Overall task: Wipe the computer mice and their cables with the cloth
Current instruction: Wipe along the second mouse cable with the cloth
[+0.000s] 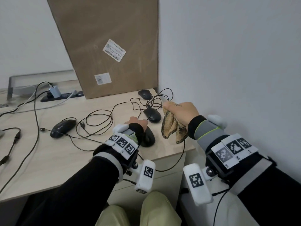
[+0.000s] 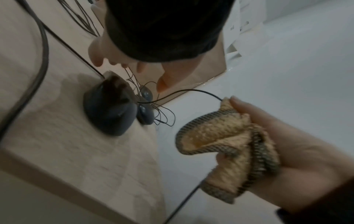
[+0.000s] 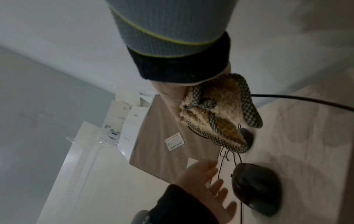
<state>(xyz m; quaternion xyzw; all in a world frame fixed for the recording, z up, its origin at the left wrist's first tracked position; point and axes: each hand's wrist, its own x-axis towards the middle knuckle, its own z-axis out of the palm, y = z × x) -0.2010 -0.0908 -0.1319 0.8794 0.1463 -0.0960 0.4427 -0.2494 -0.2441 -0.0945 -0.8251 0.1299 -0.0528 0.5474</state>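
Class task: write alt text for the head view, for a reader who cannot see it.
A person's right hand holds a bunched tan cloth above a desk, with a thin cable running through it, while the left hand hovers over a black mouse. Three more mice and tangled cables lie before a cardboard box.

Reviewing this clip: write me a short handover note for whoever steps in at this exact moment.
Right hand: grips the bunched cloth, raised off the desk, with a cable running into the cloth.
Left hand: fingers spread, holding nothing, over the nearest mouse at the desk's front edge.
Other mice: one just behind, one by the cardboard box, one further left; cables lie tangled between them.
Done: cannot tell which mice are already clean.
Left: finish this cable, then check each mouse and cable.
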